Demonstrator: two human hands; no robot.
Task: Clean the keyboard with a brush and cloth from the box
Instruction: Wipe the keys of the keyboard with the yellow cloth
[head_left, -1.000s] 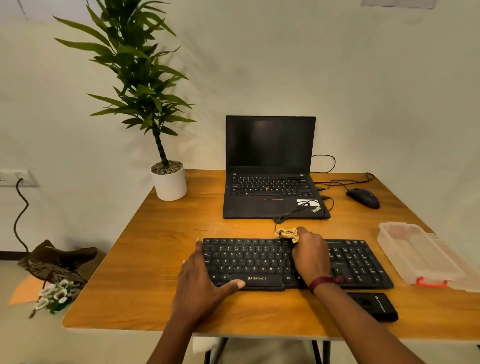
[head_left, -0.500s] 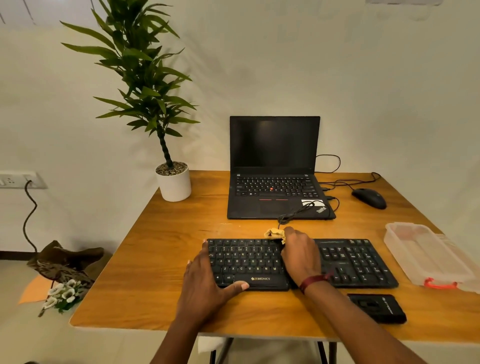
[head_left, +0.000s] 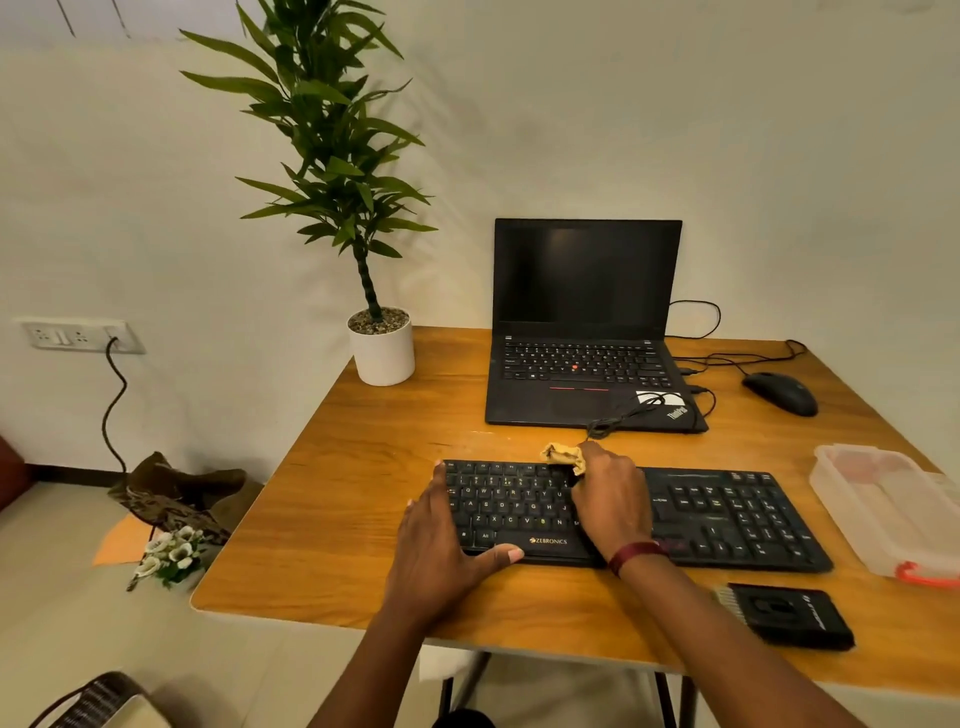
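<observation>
On the counter, the keyboard lies before me; laptop behind it at twelve o'clock, plant at ten, box at three.

**Cloth drawn leftward along the keyboard's top row**

Over the past second the crumpled cloth, pinched in the right hand, has been carried left along the far edge of the keyboard. It has been moved from above the right end of the letter block to a spot nearer the block's middle, and keys right of the wrist have been uncovered. The view has also been swung left and down. The box is now cut by the right edge, the pale bristles of the brush can be made out, and a woven object has been brought into the lower left corner.
</observation>
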